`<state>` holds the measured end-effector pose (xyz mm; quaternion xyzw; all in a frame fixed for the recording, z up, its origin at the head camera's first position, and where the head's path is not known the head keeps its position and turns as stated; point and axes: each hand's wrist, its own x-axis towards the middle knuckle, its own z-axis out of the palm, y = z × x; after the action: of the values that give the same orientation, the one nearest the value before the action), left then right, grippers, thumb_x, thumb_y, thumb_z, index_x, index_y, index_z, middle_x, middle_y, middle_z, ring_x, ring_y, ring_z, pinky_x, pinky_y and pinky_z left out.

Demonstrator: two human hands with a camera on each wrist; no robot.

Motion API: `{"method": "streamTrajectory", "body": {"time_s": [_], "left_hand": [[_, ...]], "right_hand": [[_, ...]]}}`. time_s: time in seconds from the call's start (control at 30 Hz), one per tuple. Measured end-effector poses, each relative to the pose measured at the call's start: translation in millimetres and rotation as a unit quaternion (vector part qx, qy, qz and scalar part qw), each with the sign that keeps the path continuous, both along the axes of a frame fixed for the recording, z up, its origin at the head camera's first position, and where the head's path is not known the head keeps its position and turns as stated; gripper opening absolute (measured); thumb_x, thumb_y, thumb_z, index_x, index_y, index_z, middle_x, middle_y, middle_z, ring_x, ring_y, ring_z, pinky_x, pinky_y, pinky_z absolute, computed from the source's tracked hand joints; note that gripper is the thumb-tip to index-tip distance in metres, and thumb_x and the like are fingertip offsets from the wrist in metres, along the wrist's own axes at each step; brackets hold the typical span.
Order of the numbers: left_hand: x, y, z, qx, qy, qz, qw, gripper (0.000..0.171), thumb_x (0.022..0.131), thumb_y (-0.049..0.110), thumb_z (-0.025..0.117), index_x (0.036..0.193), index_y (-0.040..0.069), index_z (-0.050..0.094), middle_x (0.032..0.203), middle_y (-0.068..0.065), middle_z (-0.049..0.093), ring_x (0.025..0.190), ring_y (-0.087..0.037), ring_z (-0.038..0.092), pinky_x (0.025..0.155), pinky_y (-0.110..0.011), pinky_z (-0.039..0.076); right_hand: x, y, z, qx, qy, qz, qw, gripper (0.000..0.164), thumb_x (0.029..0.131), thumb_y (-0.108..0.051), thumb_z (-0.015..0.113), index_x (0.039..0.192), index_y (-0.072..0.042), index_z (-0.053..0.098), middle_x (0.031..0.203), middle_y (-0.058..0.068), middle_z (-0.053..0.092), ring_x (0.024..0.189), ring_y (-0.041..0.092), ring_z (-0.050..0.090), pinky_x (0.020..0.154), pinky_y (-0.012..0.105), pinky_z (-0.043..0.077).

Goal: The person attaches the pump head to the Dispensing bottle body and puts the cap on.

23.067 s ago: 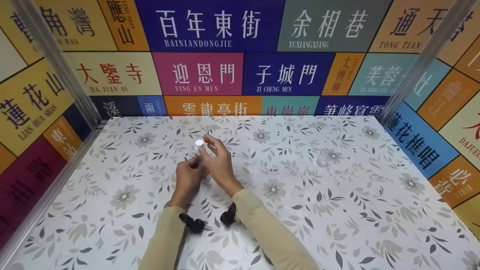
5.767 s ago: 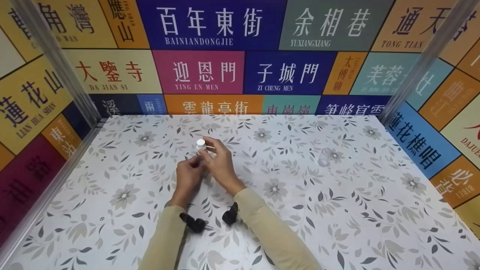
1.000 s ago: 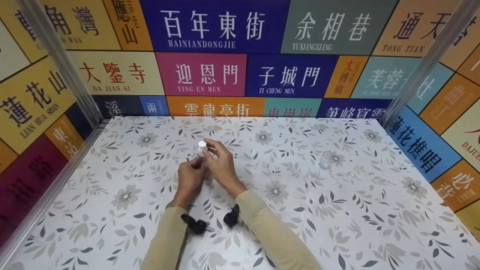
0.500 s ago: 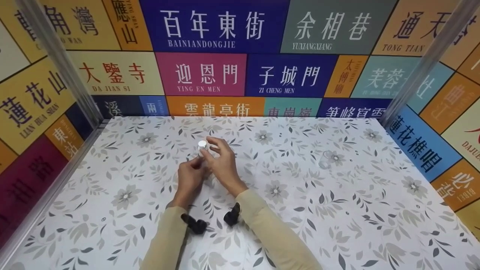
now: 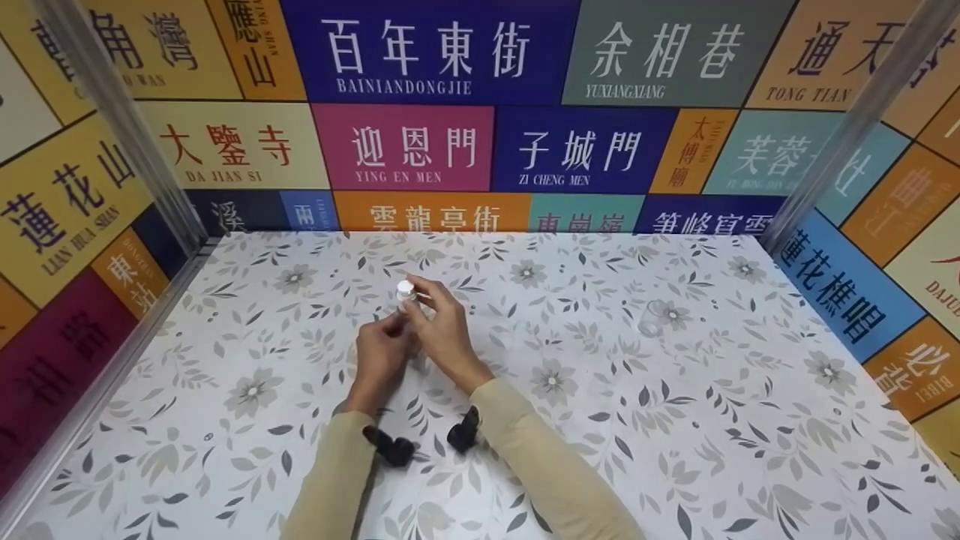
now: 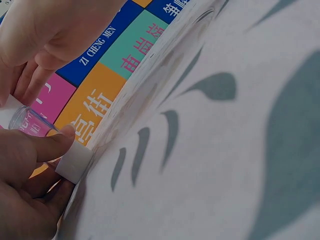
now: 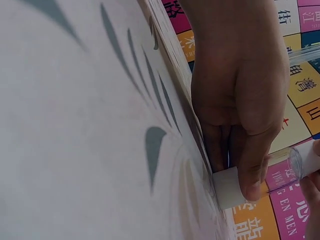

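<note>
A small clear bottle (image 7: 280, 167) stands upright between the two hands, white at both ends. My left hand (image 5: 381, 352) grips it low down, with its thumb on the clear wall by the white lower end (image 6: 75, 162). That end sits right at the tabletop. My right hand (image 5: 442, 326) reaches over from the right and pinches the white cap (image 5: 405, 287) at the top between thumb and fingers. In the left wrist view the right hand (image 6: 52, 30) hangs above the bottle. In the right wrist view only its fingertips (image 7: 313, 197) show at the edge.
A clear, see-through cup-like container (image 5: 651, 319) is on the table to the right of the hands. A white leaf-patterned cloth covers the tabletop (image 5: 600, 420). Coloured sign panels (image 5: 405, 146) line the back and sides, with metal posts (image 5: 840, 127) at the corners.
Half a second ago the right fingers were spread off the cap; now they are back around it. The left hand stays at the bottle's lower part. The clear container has not moved.
</note>
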<state>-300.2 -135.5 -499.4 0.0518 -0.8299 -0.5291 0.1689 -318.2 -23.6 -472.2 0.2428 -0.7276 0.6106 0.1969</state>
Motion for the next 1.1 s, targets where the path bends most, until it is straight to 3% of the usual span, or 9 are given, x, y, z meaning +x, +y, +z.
{"method": "streamTrajectory", "body": {"time_s": [0.37, 0.57, 0.67, 0.9, 1.1], "left_hand": [[-0.8, 2.4, 2.6, 0.045, -0.05, -0.007, 0.9977, 0.039, 0.082, 0.001, 0.072, 0.121, 0.005, 0.07, 0.117, -0.016, 0.074, 0.099, -0.024, 0.07, 0.08, -0.027, 0.056], [0.5, 2.8, 0.8, 0.052, -0.054, -0.003, 0.9972, 0.037, 0.083, 0.001, 0.07, 0.12, 0.006, 0.072, 0.116, -0.017, 0.074, 0.087, -0.023, 0.07, 0.066, -0.019, 0.052], [0.3, 2.5, 0.3, 0.043, -0.046, -0.002, 0.998, 0.034, 0.083, 0.002, 0.07, 0.117, 0.006, 0.073, 0.113, -0.016, 0.075, 0.09, -0.023, 0.07, 0.071, -0.021, 0.053], [-0.5, 1.3, 1.1, 0.008, -0.03, -0.003, 0.9995, 0.032, 0.085, 0.003, 0.07, 0.118, 0.004, 0.072, 0.112, -0.016, 0.075, 0.101, -0.027, 0.071, 0.09, -0.039, 0.056], [-0.5, 1.6, 2.4, 0.024, -0.044, -0.006, 0.9987, 0.032, 0.085, 0.005, 0.072, 0.118, 0.006, 0.072, 0.112, -0.015, 0.075, 0.097, -0.024, 0.07, 0.084, -0.031, 0.056]], "right_hand": [[-0.2, 1.3, 1.0, 0.003, -0.002, -0.027, 1.0, 0.039, 0.089, -0.007, 0.072, 0.127, -0.002, 0.063, 0.126, 0.014, 0.065, 0.121, 0.027, 0.062, 0.1, 0.031, 0.054], [1.1, 0.5, -0.1, -0.007, 0.009, -0.003, 1.0, 0.04, 0.091, -0.003, 0.068, 0.13, -0.001, 0.061, 0.129, 0.018, 0.064, 0.122, 0.03, 0.062, 0.103, 0.032, 0.052], [1.2, 0.7, -0.5, -0.006, 0.02, -0.001, 1.0, 0.037, 0.091, 0.0, 0.067, 0.128, 0.001, 0.062, 0.125, 0.018, 0.066, 0.119, 0.03, 0.064, 0.102, 0.032, 0.053], [0.2, 0.9, 1.3, 0.016, 0.033, -0.013, 0.999, 0.033, 0.092, -0.001, 0.067, 0.125, 0.003, 0.063, 0.12, 0.016, 0.068, 0.115, 0.026, 0.066, 0.099, 0.024, 0.053], [0.3, 0.9, 2.2, 0.017, 0.038, -0.019, 0.999, 0.034, 0.091, -0.001, 0.068, 0.124, 0.005, 0.063, 0.118, 0.017, 0.068, 0.113, 0.028, 0.067, 0.098, 0.025, 0.054]]}}
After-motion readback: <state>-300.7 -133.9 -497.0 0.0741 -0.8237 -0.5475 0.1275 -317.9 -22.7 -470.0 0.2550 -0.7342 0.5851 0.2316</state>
